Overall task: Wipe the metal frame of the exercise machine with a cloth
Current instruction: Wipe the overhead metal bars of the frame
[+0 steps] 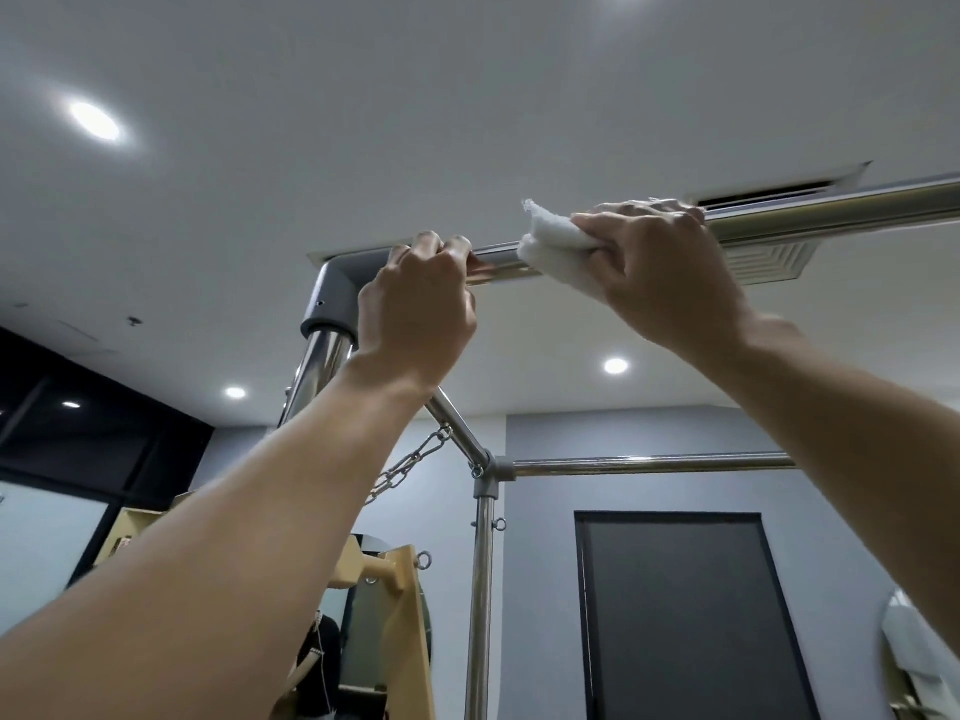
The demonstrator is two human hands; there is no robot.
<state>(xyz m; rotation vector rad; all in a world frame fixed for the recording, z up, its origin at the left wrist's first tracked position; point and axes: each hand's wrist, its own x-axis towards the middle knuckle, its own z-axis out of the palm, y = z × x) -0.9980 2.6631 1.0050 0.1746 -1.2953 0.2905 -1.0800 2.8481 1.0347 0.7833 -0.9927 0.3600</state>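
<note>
- L hand: fingers curled over top bar, gripping it just beside the corner joint. Bare skin on metal, no cloth under it.
- R hand: fingers curled over the same bar, clamping the cloth against it.
- Cloth: white, soft, fluffy, folded into a wad. Sits on the bar between the hands and bulges out of R hand toward L hand.
- Top bar: round polished steel tube, mirror finish. Runs overhead from the joint to the right edge of view.
- Corner joint: matte grey elbow, smooth, w/ small hole. Caps a vertical post of polished steel tube.
- Far side of frame: 2nd post and crossbar, same tube, meet at a grey fitting. Eye bolts on the post.
- Chain: steel links, hangs below the diagonal tube near L wrist.
- Background: white ceiling w/ round lights, slatted vent behind the bar, dark door in grey wall, pale wood part low centre.
</note>
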